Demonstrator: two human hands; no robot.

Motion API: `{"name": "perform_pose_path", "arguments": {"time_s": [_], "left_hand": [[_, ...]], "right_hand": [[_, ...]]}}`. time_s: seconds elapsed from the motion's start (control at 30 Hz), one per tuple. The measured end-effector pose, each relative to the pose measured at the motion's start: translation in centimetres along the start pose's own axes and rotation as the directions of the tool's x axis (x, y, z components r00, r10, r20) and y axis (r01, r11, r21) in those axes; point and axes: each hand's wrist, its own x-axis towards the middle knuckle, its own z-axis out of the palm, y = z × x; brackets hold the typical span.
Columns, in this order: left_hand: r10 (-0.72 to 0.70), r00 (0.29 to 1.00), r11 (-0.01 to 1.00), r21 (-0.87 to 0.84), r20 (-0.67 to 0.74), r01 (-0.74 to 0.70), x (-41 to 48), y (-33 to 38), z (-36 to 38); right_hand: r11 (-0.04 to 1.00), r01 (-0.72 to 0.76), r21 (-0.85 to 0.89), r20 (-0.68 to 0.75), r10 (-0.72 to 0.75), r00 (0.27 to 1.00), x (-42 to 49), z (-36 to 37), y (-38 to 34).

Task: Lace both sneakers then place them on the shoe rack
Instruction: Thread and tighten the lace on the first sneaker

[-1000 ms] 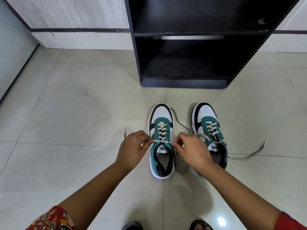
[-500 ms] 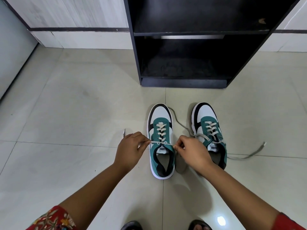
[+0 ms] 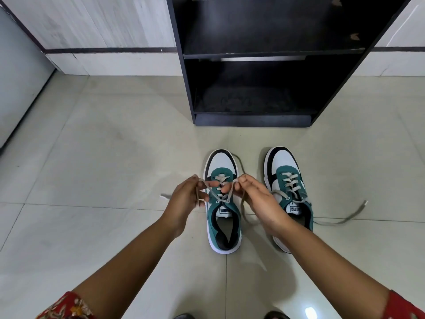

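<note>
Head view: two green/white/black sneakers side by side on the tiled floor, toes toward the black shoe rack, which stands just beyond them against the wall. Neither is on the rack.

Left sneaker: laced up to the top eyelets. Left hand and right hand are raised over it, one on each side. Each pinches one end of its lace between thumb and fingers; both strands run taut from the top eyelets up into the fingers. Left hand's strand loops around its fingers, and the tail shows on the floor just left of that hand. Right hand's strand hangs below the palm. No knot visible.

Right sneaker: partly covered by the right wrist. Laced, not tied. Its loose lace trails off across the floor to the right.

Red patterned sleeves at bottom corners.
</note>
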Motion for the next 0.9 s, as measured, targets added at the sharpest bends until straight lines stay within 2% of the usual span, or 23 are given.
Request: {"name": "perform_pose_path", "arguments": {"time_s": [0.07,0.2,0.33,0.47,0.57,0.73,0.8,0.9], "left_hand": [[0.039,0.999,0.998,0.042,0.006,-0.040,-0.4,0.4,0.7],[0.153,0.988,0.969,0.192,0.015,-0.153,-0.8,0.4,1.4],[0.216,0.973,0.945,0.236,0.077,-0.228,-0.8,0.1,1.5],[0.214,0.966,0.937,0.249,0.147,-0.245,-0.6,0.0,1.4],[0.149,0.964,0.961,0.196,0.220,-0.194,-0.5,0.1,1.2],[-0.054,0.975,0.991,0.135,0.216,0.025,0.4,-0.4,0.5],[-0.052,0.967,0.991,0.129,0.250,0.020,0.7,-0.2,0.4],[-0.036,0.981,0.990,0.140,0.192,0.009,0.9,-0.1,0.6]], "right_hand": [[0.997,-0.009,0.073,0.018,0.008,1.000,0.5,0.2,0.1],[0.993,-0.050,0.108,0.001,0.050,0.999,1.0,0.2,0.9],[0.999,-0.017,0.035,-0.010,0.017,1.000,1.2,0.1,1.8],[0.997,0.021,0.074,-0.034,-0.018,0.999,1.4,0.1,2.2],[0.996,0.041,0.073,-0.037,-0.038,0.999,1.7,0.1,2.5],[0.989,0.110,-0.097,0.035,-0.107,0.994,2.1,-0.1,3.0],[0.984,0.128,-0.127,0.073,-0.120,0.990,2.1,-0.3,3.3],[0.975,0.154,-0.160,0.120,-0.136,0.983,1.9,-0.3,3.3]]}}
